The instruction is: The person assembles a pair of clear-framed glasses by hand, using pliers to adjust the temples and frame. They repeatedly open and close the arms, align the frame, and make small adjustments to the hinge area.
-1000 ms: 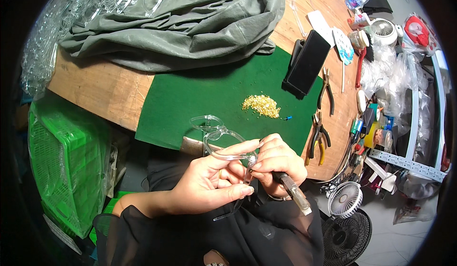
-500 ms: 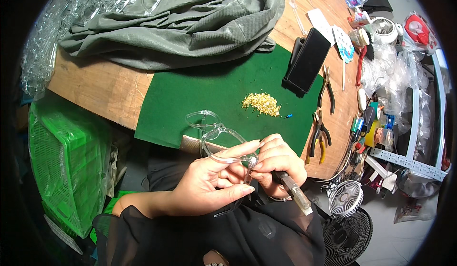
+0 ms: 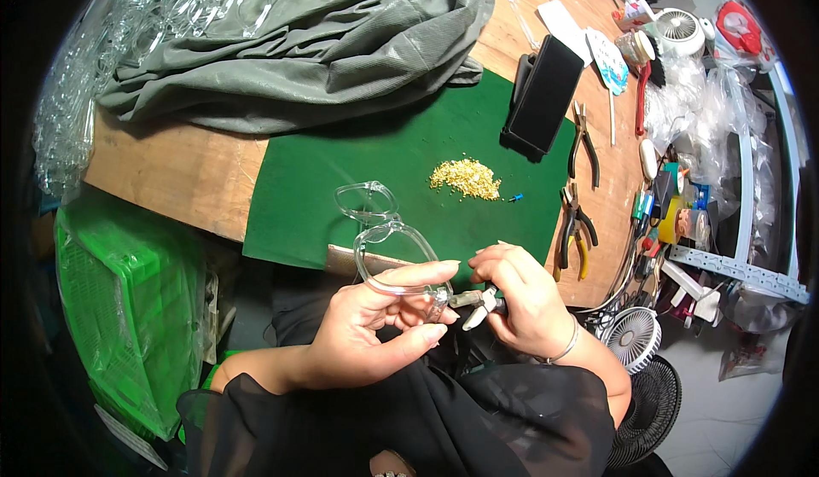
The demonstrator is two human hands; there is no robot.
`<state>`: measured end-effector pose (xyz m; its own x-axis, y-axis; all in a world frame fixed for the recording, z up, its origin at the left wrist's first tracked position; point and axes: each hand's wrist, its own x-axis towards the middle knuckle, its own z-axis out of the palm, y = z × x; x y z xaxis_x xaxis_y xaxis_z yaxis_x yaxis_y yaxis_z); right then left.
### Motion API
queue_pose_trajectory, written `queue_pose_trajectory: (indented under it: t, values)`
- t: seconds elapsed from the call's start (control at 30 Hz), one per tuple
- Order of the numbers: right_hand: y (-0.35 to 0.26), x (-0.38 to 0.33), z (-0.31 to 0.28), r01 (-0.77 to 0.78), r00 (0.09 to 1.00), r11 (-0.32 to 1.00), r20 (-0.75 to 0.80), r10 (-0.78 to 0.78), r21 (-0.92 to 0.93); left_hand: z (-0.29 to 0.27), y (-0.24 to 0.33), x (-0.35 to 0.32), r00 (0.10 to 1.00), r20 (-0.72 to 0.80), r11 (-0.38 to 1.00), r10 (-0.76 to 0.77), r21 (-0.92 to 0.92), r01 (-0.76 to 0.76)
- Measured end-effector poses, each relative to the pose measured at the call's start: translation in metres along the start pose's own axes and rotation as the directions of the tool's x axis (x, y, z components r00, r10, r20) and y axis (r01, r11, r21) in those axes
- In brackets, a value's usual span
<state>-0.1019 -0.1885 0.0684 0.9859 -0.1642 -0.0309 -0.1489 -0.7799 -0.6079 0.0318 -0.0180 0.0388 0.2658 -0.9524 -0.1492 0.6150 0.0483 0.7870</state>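
Note:
Clear plastic eyeglass frames are held up in front of me, the rims slanting up and to the left. My left hand is closed round their near corner, thumb and fingers pinching by the hinge end. In my right hand, closed, is a hand tool with a pale, branching head and a dark part mostly hidden by my fingers. Its pale tip meets or almost meets the corner of the frames; whether they touch I cannot tell. Beyond, a heap of tiny gold-coloured parts lies on the green mat.
A small blue piece lies beside the heap. A black phone-like device stands at the mat's right edge, with pliers and more pliers nearby. Grey cloth bears many clear frames. Green crates stand left.
My right hand has turned the tool, so its pale head now points left at the frames instead of down to the right. My left hand has kept its hold, nearly in place.

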Motion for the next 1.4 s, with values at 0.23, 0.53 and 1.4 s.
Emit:
queue_pose_trajectory:
  t: [0.23, 0.53, 1.4]
  values:
    - [-0.005, 0.008, -0.005, 0.014, 0.996, 0.999, 0.087, -0.010, -0.046, -0.001, 0.000, -0.001, 1.000, -0.009, 1.000, 0.002, 0.012, -0.002]
    - [-0.015, 0.015, -0.012, 0.024, 0.988, 0.994, 0.156, -0.007, -0.111, -0.002, -0.007, 0.002, 0.991, 0.016, 0.950, 0.137, 0.281, -0.136]
    - [0.006, 0.005, 0.034, 0.036, 0.972, 0.981, -0.222, -0.079, -0.190, 0.007, -0.010, 0.012, 0.906, 0.066, 0.662, 0.417, 0.661, -0.353]
